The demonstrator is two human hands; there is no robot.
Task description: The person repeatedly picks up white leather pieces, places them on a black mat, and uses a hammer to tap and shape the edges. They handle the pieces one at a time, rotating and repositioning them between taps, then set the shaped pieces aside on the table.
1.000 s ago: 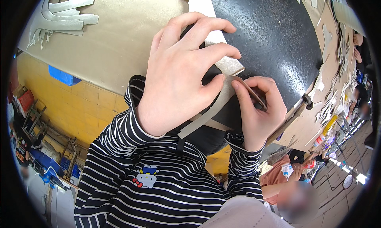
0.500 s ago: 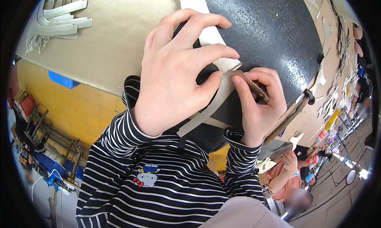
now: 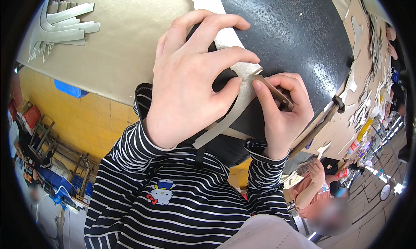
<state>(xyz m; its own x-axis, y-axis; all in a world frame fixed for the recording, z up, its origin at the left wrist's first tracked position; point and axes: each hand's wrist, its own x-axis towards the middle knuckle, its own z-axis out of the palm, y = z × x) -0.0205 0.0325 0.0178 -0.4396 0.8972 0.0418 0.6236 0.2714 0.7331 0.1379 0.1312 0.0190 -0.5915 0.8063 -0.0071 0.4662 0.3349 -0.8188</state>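
Note:
My left hand [image 3: 193,78] is spread over a pale leather strip [image 3: 225,37]. Its thumb and fingers are apart, with the tips resting at the strip's edges. My right hand [image 3: 284,108] pinches a flat brown-grey piece [image 3: 274,92] with a small hole, perhaps a blade; its kind is not certain. The piece's upper end touches the leather near my left thumb. From there a narrow pale tail [image 3: 225,124] curves down toward me. Beneath lies a black, shiny, pitted work surface [image 3: 299,37]. My left palm hides part of the strip.
Several curved pale leather pieces [image 3: 71,26] lie at the far left on a beige sheet [image 3: 125,50]. A wooden bar [image 3: 318,127] with a dark metal end borders the right side. Cut scraps [image 3: 362,101] cover the table beyond it. A co-worker's hand [image 3: 317,173] holds a pale piece.
My hands stay in nearly the same place, and the piece in my right hand has barely moved. At the lower right, the co-worker has shifted slightly.

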